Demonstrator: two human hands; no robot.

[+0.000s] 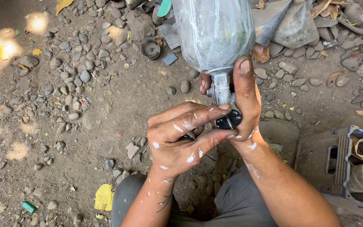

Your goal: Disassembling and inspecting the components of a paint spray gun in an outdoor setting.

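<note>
While the spray gun (221, 90) is held up in front of the person, its long axis runs straight away from the body, with the clear, paint-streaked cup (213, 33) at the far end and the round black knob (228, 120) at the near end, pointing back at the hands. The right hand (246, 98) is closed around the metal neck of the gun just under the cup, thumb lying up along the cup's side, so it carries the weight. The left hand (179, 136) is curled in from the left and pinches the black knob between thumb and forefinger; it is the nearer hand to the knob, touching it, while its other fingers are folded loosely into the palm. Both hands are flecked with white paint. There is one spray gun, one cup and one knob, and two hands on them. Below lies bare ground strewn with pebbles (76, 71), a small grey fan wheel (150, 48) lying well apart to the upper left, one yellow leaf (104, 197) near the person's knee, and a blue-edged plastic stool (335, 162) at the right.
</note>
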